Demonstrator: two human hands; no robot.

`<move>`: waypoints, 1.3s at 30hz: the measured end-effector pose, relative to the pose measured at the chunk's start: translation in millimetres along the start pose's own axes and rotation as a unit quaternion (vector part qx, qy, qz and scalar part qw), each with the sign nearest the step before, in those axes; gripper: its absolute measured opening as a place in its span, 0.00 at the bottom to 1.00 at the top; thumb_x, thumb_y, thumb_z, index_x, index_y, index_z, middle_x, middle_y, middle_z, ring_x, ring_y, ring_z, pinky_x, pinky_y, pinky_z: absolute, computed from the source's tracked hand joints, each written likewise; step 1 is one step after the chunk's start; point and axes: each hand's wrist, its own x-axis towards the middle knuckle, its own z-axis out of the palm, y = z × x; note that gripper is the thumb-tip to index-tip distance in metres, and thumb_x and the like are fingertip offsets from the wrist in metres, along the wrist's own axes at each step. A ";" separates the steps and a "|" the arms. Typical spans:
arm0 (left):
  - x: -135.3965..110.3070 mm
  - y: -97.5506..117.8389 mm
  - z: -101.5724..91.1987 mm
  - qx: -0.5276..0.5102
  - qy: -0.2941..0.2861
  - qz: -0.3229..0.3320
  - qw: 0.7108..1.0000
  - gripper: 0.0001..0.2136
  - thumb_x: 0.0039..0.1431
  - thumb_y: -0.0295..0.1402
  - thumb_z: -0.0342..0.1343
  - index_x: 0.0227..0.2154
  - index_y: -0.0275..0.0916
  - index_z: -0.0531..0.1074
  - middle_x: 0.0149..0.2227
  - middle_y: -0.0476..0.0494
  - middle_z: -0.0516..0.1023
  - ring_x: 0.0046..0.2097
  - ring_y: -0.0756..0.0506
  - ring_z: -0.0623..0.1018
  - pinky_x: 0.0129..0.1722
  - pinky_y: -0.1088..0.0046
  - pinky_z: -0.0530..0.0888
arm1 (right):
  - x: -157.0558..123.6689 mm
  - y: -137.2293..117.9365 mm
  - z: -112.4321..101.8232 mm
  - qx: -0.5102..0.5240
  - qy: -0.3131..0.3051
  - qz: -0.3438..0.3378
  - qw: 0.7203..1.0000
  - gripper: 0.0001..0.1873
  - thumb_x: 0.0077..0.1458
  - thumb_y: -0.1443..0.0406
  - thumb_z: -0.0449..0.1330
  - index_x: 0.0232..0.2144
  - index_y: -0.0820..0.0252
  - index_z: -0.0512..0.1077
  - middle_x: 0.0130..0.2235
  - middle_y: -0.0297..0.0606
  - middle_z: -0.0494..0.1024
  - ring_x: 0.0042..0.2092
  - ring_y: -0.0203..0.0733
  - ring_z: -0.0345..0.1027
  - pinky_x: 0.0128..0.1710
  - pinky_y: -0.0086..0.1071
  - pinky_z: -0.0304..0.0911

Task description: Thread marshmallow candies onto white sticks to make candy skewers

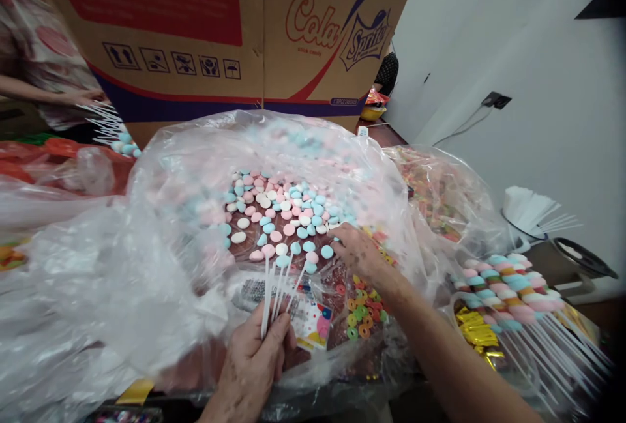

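Observation:
My left hand point(259, 348) is closed around several thin white sticks point(274, 292), held fanned and upright. Pink and blue round candies point(295, 248) sit at the sticks' upper ends, some plainly on the tips. My right hand point(359, 253) reaches in at the right edge of a spread of pastel pink, blue and white candies point(275, 236). Its fingers are bent together among the candies; what they pinch, if anything, is hidden. Below it lie ring-shaped gummies point(364, 309) in green, orange and red. A printed clear packet point(313, 322) lies behind my left hand.
A large clear plastic bag point(171, 214) surrounds the candies, with a tall cardboard box point(195, 25) behind. Finished candy skewers point(508, 286), gold ties point(476, 328) and a holder of white sticks point(531, 211) stand at right. Another person point(44, 64) holds sticks at far left.

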 end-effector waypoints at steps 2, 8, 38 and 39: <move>-0.1 0.1 0.3 -0.012 -0.007 -0.007 1.000 0.15 0.58 0.47 0.58 0.33 0.39 0.70 0.22 0.54 0.75 0.14 0.58 0.64 0.14 0.84 0.56 | -2.4 1.6 -2.3 0.005 0.014 0.010 1.000 0.14 0.59 0.69 0.51 0.43 0.59 0.74 0.45 0.43 0.76 0.48 0.44 0.68 0.49 0.36 0.61; -1.0 0.4 0.2 -0.008 0.000 -0.005 1.000 0.14 0.58 0.46 0.58 0.33 0.39 0.70 0.21 0.54 0.75 0.14 0.58 0.64 0.14 0.85 0.57 | -13.2 -5.7 -6.4 0.035 0.064 0.021 0.997 0.17 0.60 0.70 0.50 0.49 0.59 0.71 0.48 0.43 0.77 0.49 0.44 0.69 0.51 0.36 0.62; -1.8 4.5 3.7 0.001 0.024 0.005 1.000 0.14 0.58 0.45 0.58 0.33 0.37 0.70 0.20 0.54 0.74 0.13 0.58 0.62 0.14 0.85 0.53 | -28.1 -19.4 28.2 -0.212 0.036 -0.151 0.965 0.15 0.60 0.78 0.50 0.45 0.62 0.69 0.50 0.48 0.75 0.51 0.48 0.68 0.48 0.37 0.66; -1.5 3.4 2.9 0.002 0.020 0.005 1.000 0.14 0.58 0.45 0.58 0.32 0.37 0.70 0.21 0.53 0.74 0.13 0.58 0.63 0.14 0.85 0.53 | -27.7 -20.9 29.4 -0.219 0.032 -0.144 0.964 0.16 0.59 0.78 0.50 0.46 0.63 0.69 0.51 0.49 0.74 0.51 0.49 0.68 0.49 0.37 0.66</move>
